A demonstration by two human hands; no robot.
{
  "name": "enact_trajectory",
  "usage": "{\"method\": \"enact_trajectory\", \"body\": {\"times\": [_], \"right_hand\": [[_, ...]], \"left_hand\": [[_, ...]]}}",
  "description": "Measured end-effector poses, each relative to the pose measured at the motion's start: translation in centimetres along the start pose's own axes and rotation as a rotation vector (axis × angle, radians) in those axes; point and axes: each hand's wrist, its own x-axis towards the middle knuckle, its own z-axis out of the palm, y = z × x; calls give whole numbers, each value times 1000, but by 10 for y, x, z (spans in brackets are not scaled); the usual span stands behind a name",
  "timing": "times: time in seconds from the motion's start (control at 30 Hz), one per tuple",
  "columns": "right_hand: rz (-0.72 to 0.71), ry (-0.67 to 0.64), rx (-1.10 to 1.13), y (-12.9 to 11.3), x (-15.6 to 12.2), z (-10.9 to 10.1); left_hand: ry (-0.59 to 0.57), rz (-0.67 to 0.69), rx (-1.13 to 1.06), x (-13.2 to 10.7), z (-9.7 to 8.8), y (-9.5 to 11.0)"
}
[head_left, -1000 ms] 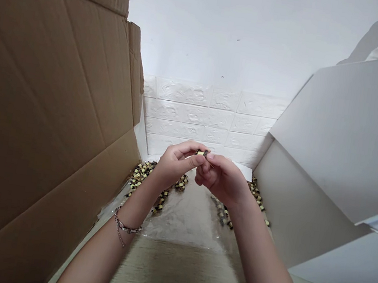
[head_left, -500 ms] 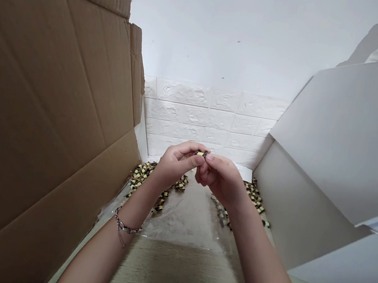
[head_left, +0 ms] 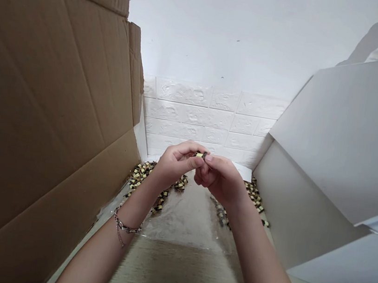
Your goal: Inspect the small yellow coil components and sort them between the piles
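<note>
A small transformer coil (head_left: 199, 155), yellow in the middle with dark ends, is held up between both hands above the table. My left hand (head_left: 176, 162) pinches its left side between thumb and fingers. From the right, my right hand (head_left: 222, 176) grips the other end with thumb and forefinger, its remaining fingers curled in. Fine details of the coil are too small to make out. Below the left wrist lies a pile of similar coils (head_left: 140, 174); more coils (head_left: 254, 197) lie beyond the right forearm.
A clear plastic sheet (head_left: 181, 220) covers part of the pale wooden table (head_left: 184, 274). Tall brown cardboard (head_left: 58, 95) walls the left side, white panels (head_left: 344, 135) the right. A white brick-patterned wall (head_left: 210, 116) stands behind.
Hands and coil stay almost in place. The right thumb has shifted slightly on the coil's end, and a little more of the dark end shows.
</note>
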Motion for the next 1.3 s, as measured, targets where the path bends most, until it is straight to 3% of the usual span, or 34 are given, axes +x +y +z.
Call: {"method": "enact_trajectory", "body": {"times": [0.33, 0.57, 1.03, 1.3], "right_hand": [[-5, 22, 42, 0, 1, 0], [-13, 14, 36, 2, 2, 0], [-73, 16, 17, 4, 1, 3], [-21, 18, 64, 3, 0, 4]], "left_hand": [[49, -5, 34, 0, -3, -7], [-35, -111, -185, -2, 5, -2], [-50, -112, -205, -2, 6, 2], [-61, -118, -171, -3, 4, 4]]}}
